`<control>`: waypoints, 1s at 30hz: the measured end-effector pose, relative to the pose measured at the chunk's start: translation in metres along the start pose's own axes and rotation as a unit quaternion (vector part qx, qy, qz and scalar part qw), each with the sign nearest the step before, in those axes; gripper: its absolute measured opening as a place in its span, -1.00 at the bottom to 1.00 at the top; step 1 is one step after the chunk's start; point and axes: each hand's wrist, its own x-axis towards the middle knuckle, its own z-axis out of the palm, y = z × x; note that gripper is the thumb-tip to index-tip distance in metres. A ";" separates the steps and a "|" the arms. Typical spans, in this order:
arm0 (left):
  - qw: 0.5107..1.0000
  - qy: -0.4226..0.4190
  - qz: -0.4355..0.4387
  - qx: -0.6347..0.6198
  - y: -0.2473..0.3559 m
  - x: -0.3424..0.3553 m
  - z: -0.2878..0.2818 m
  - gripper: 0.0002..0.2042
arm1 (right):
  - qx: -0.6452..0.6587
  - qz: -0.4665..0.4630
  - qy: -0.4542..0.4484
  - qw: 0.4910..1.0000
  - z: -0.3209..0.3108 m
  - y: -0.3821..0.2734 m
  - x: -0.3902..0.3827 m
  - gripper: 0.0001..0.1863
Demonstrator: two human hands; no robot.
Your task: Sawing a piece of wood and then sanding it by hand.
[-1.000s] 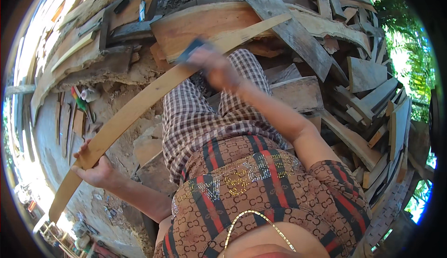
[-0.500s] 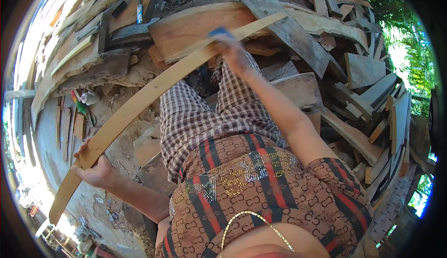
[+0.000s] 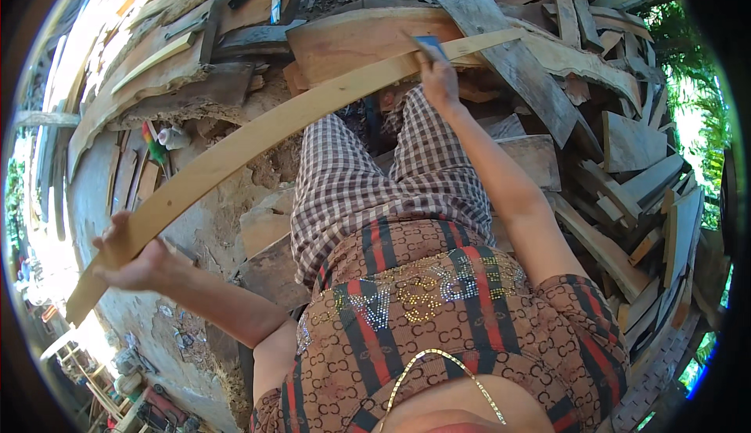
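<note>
A long pale wooden strip (image 3: 227, 150) lies diagonally across the view above my checked trousers. Near its lower-left end my left hand (image 3: 133, 253) is closed round it, slightly blurred. Toward the far end, my right hand (image 3: 438, 81) grips a small flat blue object (image 3: 430, 44) at the strip's surface; whether it is a block or a folded sheet I cannot tell.
Rough boards (image 3: 368, 34) and a broad grey plank (image 3: 532, 97) are piled beyond the strip, with offcuts (image 3: 626, 206) heaped on the right. A colourful object (image 3: 155, 145) and white object (image 3: 174, 137) lie at left on the dusty ground (image 3: 195, 331).
My left hand and the strip's near end have risen and shifted left, so the strip lies flatter. My right hand with the blue object has moved rightward along the strip, toward its far end.
</note>
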 end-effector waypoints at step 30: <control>0.992 -0.017 -0.019 -0.126 -0.106 -0.059 0.083 -0.53 | -0.117 -0.221 0.103 0.963 0.080 -0.102 -0.023 -0.77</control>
